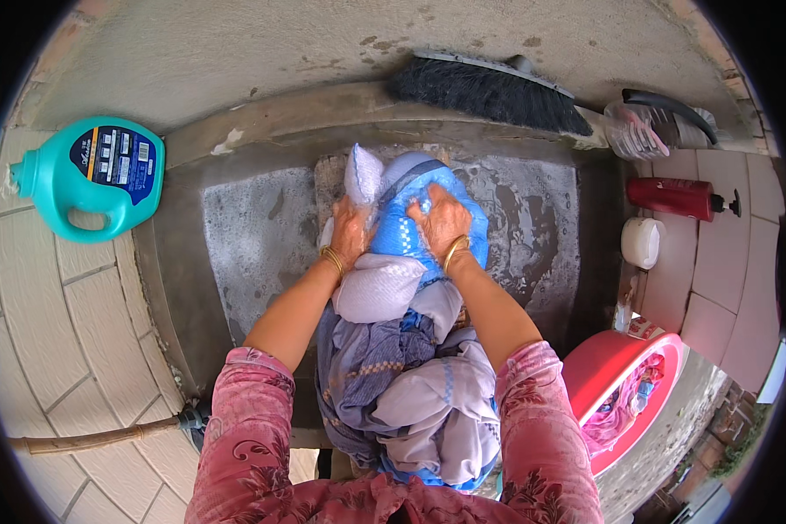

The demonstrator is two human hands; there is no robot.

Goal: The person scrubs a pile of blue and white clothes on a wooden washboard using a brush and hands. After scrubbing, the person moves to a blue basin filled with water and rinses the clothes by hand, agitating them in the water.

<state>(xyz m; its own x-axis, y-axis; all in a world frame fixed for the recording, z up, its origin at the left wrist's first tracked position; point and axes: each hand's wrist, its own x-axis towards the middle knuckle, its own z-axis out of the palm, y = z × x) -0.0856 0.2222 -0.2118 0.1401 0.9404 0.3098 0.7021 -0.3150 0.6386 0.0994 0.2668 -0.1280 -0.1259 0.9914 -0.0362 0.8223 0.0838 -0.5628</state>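
Wet, bunched cloth in blue, white and grey-purple with checked bands (pixel 393 236) lies over a board (pixel 327 180) in a concrete wash basin (pixel 182 262). My left hand (pixel 352 229) grips a white fold of it, and a puffed white corner sticks up beyond the fingers. On the bright blue part, my right hand (pixel 444 223) is clenched around the fabric with some suds by the fingers. The rest of the cloth hangs in a heavy heap towards my body, between my forearms. Soapy water (pixel 262 223) with foam fills the basin on both sides. Most of the board is hidden.
A teal detergent bottle (pixel 121 203) lies on the tiled ledge at left, above a bamboo stick (pixel 98 437). At the back rests a black-bristled broom head (pixel 485 92). To the right are a red pump bottle (pixel 668 198), a white tub (pixel 640 242) and a red basin (pixel 619 350) of clothes.
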